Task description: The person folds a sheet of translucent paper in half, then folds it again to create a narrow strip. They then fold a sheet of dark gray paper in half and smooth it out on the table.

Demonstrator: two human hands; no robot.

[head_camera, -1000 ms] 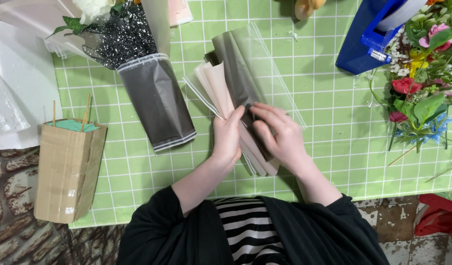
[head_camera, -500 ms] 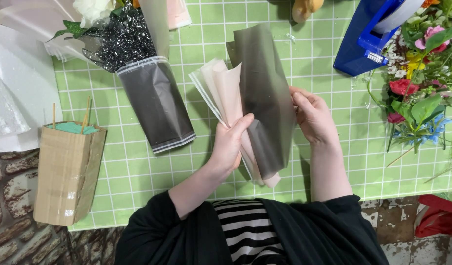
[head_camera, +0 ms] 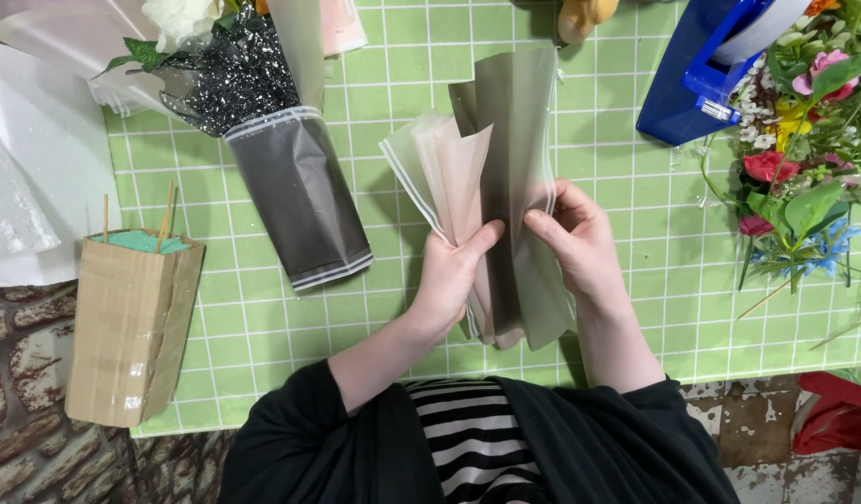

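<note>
At the middle of the frame, the left hand (head_camera: 449, 275) clasps the lower part of a fan of wrapping sheets (head_camera: 491, 187), its grip pressed around the pale pink layers. The right hand (head_camera: 580, 245) pinches the edge of the grey translucent sheet, thumb in front. The sheets stand above the green gridded table (head_camera: 627, 187). To the upper left lies a wrapped bouquet (head_camera: 272, 149); a brown paper bag (head_camera: 132, 327) sits at the left edge, a blue tape dispenser (head_camera: 701, 84) and loose flowers (head_camera: 804, 159) upper right.

I see both hands, left hand (head_camera: 449, 275) and right hand (head_camera: 580, 245), gripping folded wrapping sheets (head_camera: 491, 196) above the green gridded mat (head_camera: 636, 215).
</note>
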